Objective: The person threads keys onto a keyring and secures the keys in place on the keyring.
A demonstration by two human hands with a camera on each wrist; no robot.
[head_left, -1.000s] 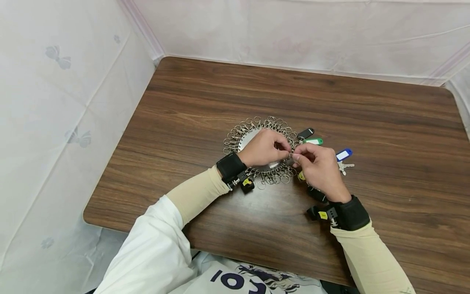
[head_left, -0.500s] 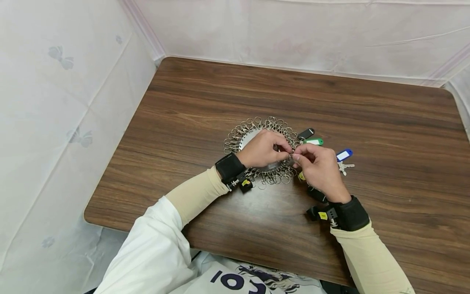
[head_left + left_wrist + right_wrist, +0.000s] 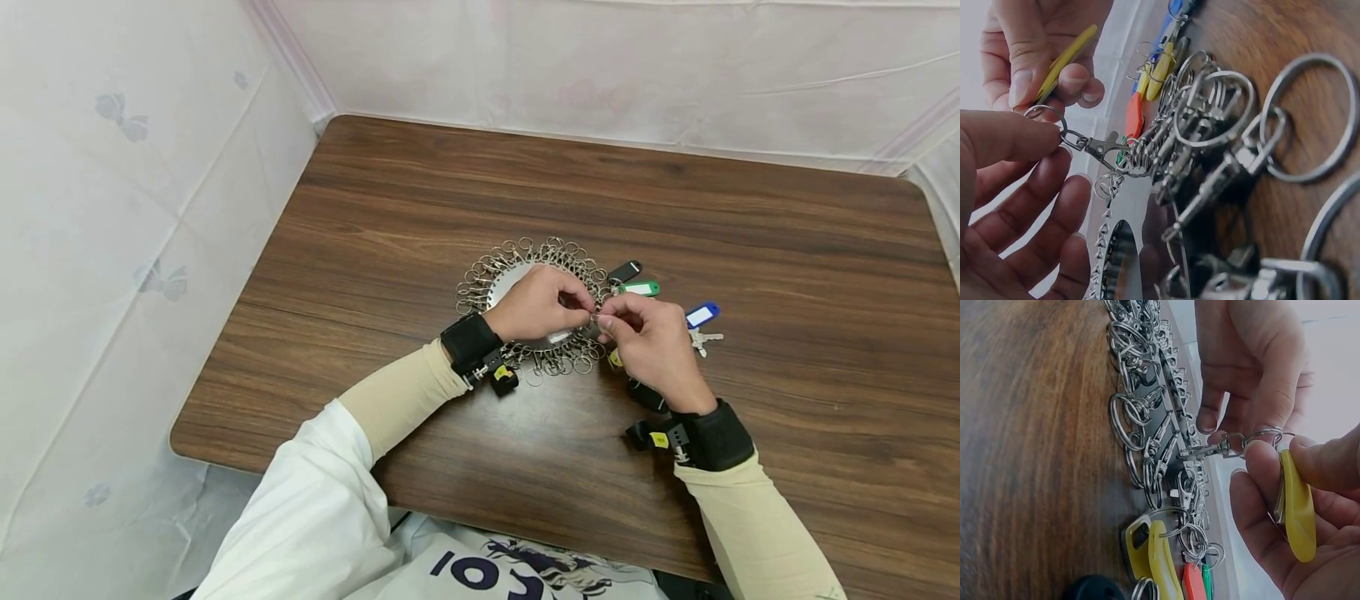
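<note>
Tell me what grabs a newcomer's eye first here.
The round metal disc ringed with silver clasps and key rings lies mid-table on the dark wooden table. At its right edge the left hand pinches a small split ring, while the right hand holds a yellow plastic key tag against it.

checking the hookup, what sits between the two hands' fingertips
A small split ring on a metal snap clip, pinched by the left hand; the right hand holds a yellow key tag against it. Clearest in the right wrist view.
</note>
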